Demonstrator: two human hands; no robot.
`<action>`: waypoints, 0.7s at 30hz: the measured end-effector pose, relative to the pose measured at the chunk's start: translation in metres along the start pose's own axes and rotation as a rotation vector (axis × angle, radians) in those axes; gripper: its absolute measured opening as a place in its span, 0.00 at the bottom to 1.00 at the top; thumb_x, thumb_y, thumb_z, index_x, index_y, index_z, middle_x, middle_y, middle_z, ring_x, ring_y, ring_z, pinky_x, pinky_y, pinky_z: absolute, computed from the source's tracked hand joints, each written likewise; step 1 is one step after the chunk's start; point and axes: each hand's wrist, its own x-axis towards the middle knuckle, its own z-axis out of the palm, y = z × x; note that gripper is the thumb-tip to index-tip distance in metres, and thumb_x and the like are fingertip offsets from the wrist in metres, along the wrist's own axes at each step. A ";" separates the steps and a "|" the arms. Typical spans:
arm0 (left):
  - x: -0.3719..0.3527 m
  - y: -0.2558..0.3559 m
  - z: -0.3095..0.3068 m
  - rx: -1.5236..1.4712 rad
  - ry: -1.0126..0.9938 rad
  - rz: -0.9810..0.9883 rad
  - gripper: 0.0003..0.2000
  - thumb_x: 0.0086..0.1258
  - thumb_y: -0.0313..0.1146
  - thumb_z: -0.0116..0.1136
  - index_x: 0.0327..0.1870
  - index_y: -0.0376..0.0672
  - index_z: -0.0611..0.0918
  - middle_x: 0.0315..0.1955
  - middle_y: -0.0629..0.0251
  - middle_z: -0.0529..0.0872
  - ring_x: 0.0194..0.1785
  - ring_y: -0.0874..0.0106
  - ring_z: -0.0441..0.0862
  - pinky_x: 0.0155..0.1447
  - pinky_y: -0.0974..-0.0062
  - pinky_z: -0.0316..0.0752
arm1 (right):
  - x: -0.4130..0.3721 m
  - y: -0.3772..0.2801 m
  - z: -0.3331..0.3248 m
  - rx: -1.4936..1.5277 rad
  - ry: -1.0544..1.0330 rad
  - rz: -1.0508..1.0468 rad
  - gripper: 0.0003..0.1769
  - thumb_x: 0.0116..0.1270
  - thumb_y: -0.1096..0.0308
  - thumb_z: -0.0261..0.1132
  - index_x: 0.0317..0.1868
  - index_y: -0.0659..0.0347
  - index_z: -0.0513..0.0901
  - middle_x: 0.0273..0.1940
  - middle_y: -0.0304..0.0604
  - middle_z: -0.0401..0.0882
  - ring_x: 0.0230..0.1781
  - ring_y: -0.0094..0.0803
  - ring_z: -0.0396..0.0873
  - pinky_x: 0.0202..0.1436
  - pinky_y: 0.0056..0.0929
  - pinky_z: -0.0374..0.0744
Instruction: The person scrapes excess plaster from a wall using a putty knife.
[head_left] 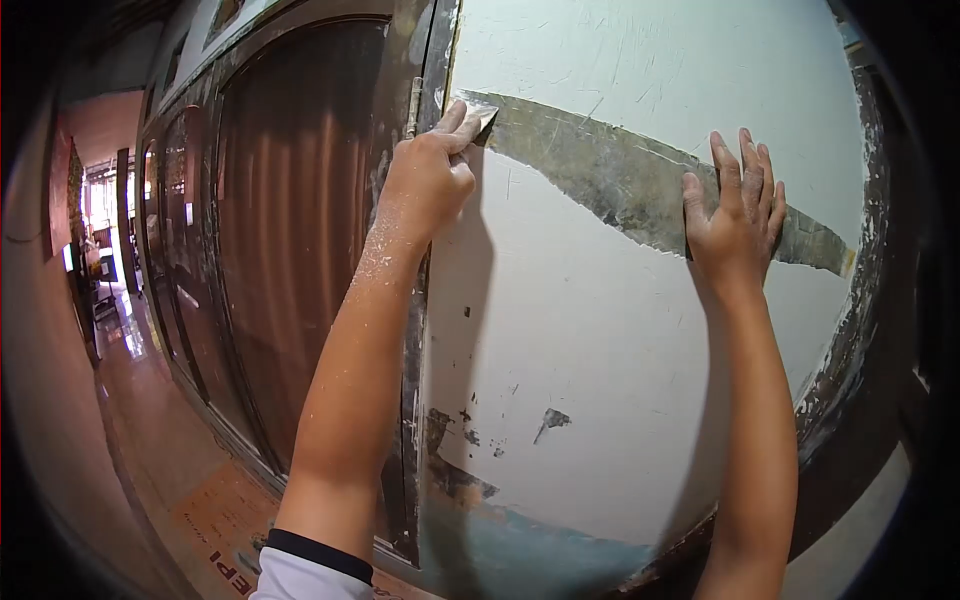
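My left hand (432, 172), dusted with white flecks, is closed around a scraper (482, 112). Its metal blade meets the wall panel (580, 330) at the upper left, beside the door frame; the handle is hidden in my fist. A bare grey-brown strip (600, 170) with ragged edges runs across the panel from the blade to the right border. Over this strip, my right hand (735, 220) rests against the panel with fingers stretched upward, holding nothing. Pale paint covers the panel above and below the strip, with scratches and small chipped spots.
To the left stands a dark wooden door (300, 170) with a reddish-brown curtain-like surface. Printed cardboard (225, 520) lies on the floor at lower left. A hallway floor (135, 350) leads back to a bright opening. Worn dark framing (865, 290) borders the panel's right side.
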 end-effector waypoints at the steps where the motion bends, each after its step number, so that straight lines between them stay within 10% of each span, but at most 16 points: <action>1: 0.001 0.000 -0.001 -0.008 -0.002 -0.002 0.26 0.70 0.22 0.50 0.69 0.50 0.83 0.75 0.66 0.75 0.71 0.57 0.80 0.75 0.68 0.73 | 0.000 0.001 0.000 0.002 0.004 -0.007 0.31 0.80 0.45 0.57 0.79 0.39 0.70 0.84 0.38 0.58 0.88 0.38 0.47 0.89 0.55 0.43; 21: 0.020 -0.009 -0.015 0.063 -0.023 0.117 0.28 0.61 0.20 0.53 0.64 0.47 0.87 0.73 0.60 0.77 0.62 0.52 0.86 0.71 0.59 0.80 | -0.001 -0.001 -0.001 -0.006 0.017 -0.009 0.30 0.79 0.47 0.59 0.79 0.40 0.70 0.84 0.38 0.59 0.87 0.38 0.49 0.89 0.52 0.43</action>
